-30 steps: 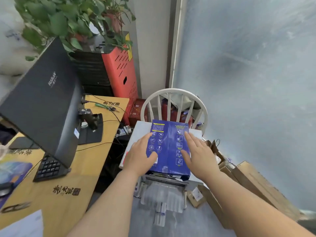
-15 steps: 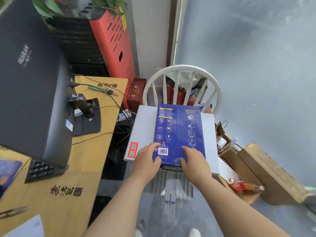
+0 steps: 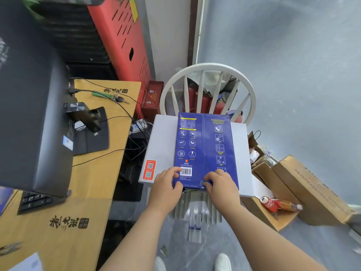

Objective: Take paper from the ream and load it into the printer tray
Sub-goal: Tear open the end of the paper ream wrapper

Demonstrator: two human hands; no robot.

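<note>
A blue-wrapped paper ream (image 3: 205, 147) lies flat on top of a light grey printer (image 3: 162, 145) that stands on a white chair. My left hand (image 3: 166, 188) and my right hand (image 3: 221, 184) both grip the ream's near end, fingers curled on the wrapper by the barcode. Below the hands the printer's ribbed grey tray (image 3: 195, 210) sticks out toward me. No loose sheets show.
A wooden desk (image 3: 93, 192) with a black monitor (image 3: 29, 114), a keyboard and cables stands at the left. The white spindle chair back (image 3: 209, 71) rises behind the ream. Cardboard boxes (image 3: 304, 188) with a cola can and a bottle lie at the right. Red cabinet at the back.
My hands slid from the ream's middle down to its near end, and the fingers curled onto the wrapper. The camera tilted down and closer.
</note>
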